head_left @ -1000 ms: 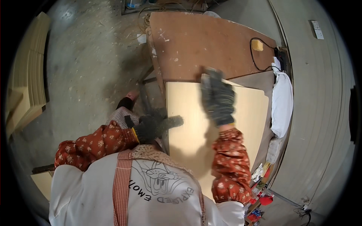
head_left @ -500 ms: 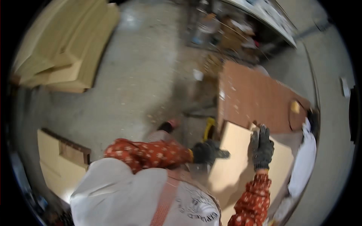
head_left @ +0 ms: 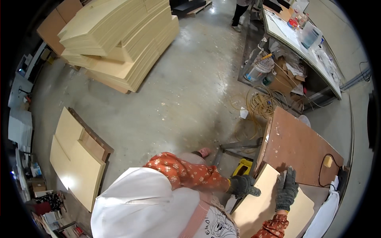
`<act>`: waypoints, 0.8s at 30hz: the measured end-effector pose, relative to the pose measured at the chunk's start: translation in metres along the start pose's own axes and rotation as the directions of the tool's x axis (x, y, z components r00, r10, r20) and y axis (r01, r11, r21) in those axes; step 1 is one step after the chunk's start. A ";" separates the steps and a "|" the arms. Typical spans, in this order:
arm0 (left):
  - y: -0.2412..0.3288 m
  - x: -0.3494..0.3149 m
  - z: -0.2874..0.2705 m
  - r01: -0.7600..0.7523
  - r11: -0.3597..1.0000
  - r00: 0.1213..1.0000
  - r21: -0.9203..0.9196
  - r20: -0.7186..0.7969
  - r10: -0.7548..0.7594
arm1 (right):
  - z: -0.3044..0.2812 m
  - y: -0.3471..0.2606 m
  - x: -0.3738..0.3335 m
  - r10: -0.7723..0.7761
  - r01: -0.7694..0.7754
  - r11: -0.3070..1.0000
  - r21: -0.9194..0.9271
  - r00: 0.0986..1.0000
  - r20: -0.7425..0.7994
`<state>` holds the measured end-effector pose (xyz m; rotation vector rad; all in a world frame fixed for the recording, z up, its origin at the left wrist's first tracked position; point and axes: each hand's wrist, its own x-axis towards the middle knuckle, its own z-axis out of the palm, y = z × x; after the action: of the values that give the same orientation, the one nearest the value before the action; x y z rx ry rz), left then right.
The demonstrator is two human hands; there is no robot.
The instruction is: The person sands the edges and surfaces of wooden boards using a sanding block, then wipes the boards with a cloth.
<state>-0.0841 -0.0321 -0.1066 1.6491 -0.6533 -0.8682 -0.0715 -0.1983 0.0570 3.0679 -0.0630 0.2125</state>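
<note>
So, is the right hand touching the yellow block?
No, the right hand is at the cream panel, and the yellow block lies apart on the brown board.

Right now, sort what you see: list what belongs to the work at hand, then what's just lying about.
In the work:
- pale panel: left hand at its edge, right hand over it, fingers extended
- bench bearing it
- stacked panels, perhaps: similar colour

Lying about, apparently:
- hose
- white scrap
- yellow block
- bucket
</note>
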 end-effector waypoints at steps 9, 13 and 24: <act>0.002 0.000 0.003 -0.110 0.989 0.985 -0.102 -0.146 0.094 | -0.005 -0.055 0.021 -0.301 0.304 0.929 0.213 0.953 -0.048; 0.013 -0.008 -0.006 -0.510 0.828 0.801 0.232 -0.222 0.555 | -0.010 -0.010 0.000 0.045 -0.047 0.998 0.047 0.997 0.058; -0.012 -0.022 -0.003 -0.576 0.787 0.817 0.222 0.162 0.553 | -0.011 -0.141 0.011 0.270 -0.269 0.953 -0.139 0.963 -0.017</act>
<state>-0.0942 -0.0100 -0.1132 1.5109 -1.2954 -0.4213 -0.0554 -0.0570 0.0609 2.9089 -0.4780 0.2081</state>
